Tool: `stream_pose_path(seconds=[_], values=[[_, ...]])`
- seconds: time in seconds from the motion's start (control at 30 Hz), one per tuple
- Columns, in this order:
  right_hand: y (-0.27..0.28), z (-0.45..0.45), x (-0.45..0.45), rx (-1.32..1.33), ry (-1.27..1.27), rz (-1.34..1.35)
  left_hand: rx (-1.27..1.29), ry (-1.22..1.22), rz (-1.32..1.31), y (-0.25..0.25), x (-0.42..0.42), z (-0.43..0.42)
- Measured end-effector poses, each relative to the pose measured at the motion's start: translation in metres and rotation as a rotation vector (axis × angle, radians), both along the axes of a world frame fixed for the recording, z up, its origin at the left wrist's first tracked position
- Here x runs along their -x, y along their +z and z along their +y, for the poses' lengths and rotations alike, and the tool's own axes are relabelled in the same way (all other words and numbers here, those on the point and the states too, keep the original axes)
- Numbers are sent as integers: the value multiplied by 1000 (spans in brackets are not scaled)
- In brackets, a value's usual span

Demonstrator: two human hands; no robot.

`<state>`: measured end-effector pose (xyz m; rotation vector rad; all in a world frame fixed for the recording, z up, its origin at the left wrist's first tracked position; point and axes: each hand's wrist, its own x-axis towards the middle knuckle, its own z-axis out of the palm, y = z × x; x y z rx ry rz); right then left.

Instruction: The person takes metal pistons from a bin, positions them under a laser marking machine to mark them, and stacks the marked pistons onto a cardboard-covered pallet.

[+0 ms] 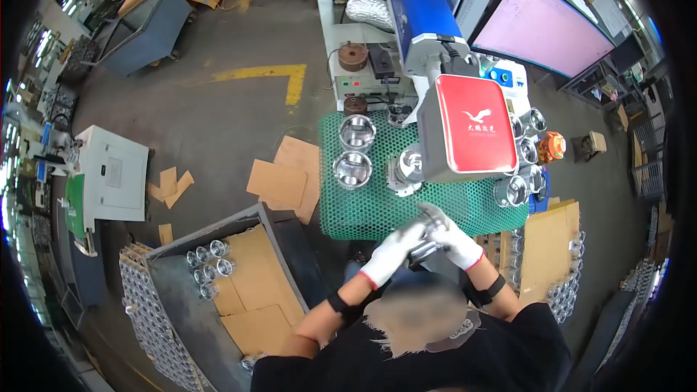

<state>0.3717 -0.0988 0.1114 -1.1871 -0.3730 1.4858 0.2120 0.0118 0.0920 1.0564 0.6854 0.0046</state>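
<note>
Green mat, red-topped machine head, blue arm, pinkish screen

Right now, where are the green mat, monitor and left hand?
Green mat [345,212]: head view, bare near-left area.
Monitor [541,27]: head view, middle of the screen.
Left hand [393,252]: head view, back of the white glove.
</note>
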Motion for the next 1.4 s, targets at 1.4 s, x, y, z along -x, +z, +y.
stream_pose_path(seconds=[1.4], values=[[-55, 142, -35, 309, 115, -1590, 273, 990, 91, -50, 228, -35]])
